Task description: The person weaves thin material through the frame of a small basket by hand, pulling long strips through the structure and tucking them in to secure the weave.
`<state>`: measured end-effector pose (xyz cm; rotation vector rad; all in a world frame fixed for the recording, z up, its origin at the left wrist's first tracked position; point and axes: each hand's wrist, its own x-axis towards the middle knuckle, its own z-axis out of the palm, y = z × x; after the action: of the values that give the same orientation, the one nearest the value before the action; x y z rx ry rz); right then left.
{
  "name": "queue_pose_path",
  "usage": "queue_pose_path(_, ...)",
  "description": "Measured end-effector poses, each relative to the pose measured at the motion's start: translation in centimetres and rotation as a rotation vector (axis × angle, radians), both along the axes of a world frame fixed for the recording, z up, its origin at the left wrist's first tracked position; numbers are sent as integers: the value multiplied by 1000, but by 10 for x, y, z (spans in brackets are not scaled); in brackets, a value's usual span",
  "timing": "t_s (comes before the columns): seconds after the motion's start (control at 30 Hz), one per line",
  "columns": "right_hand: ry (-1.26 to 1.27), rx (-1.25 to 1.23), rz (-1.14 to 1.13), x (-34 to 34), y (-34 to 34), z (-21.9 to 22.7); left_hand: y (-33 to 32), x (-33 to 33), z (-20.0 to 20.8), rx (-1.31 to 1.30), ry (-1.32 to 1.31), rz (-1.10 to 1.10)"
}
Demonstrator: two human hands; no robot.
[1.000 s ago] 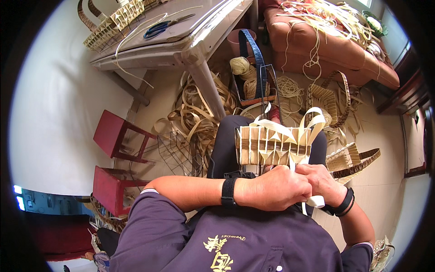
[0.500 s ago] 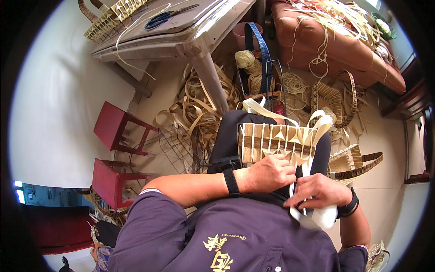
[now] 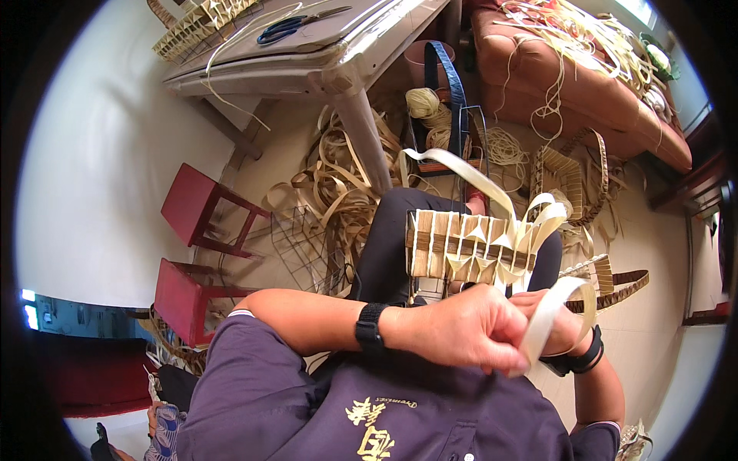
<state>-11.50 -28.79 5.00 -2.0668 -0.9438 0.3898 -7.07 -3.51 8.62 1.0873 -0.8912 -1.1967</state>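
A small rectangular basket (image 3: 470, 247) of tan and brown strips on a wire frame rests on my lap, bound with cream strips. My left hand (image 3: 469, 326) is closed just in front of it, thumb and fingers pinching a cream weaving strip (image 3: 544, 313) that loops up and over toward my right. Behind that loop my right hand (image 3: 560, 326) is closed close to the basket's near right corner; its fingertips are hidden by my left hand. Another cream strip (image 3: 469, 170) curves up from the basket's right end.
Two red stools (image 3: 192, 206) stand at left near a wire frame (image 3: 304, 244). Scissors (image 3: 296, 27) lie on the table (image 3: 338, 65). Heaped strips (image 3: 334, 177) cover floor beneath it. More baskets (image 3: 570, 173) sit at right before a brown sofa (image 3: 569, 100) piled with strips.
My left hand has moved right and nearer my body, from the basket's edge to the cream strip. The strip now forms a raised loop over my right hand, which has shifted slightly.
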Motion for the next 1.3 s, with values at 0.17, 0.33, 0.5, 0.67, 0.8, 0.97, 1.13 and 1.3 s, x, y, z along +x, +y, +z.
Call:
queue_pose_path(0.17,69,25,171,1,-6,23,-7,8,-8,-277,-627,271)
queue_pose_path(0.33,537,609,709,25,-10,39,-16,20,-76,-226,-1226,327)
queue_pose_path(0.5,625,447,-86,-10,-25,18,-15,8,-61,-41,-1493,343)
queue_pose_path(0.67,237,-54,-147,-9,0,1,-16,-21,-35,-346,-736,195)
queue_pose_path(0.8,66,-52,-72,-12,-8,-14,-20,-14,-25,-390,-589,51)
queue_pose_path(0.97,601,376,627,-1,-16,7,-24,14,-48,-312,-816,355)
queue_pose_path(1.13,665,655,745,2,-16,1,-21,22,-91,-89,-1350,248)
queue_pose_path(1.3,439,160,-211,-12,-19,9,-17,-10,-42,-342,-836,134)
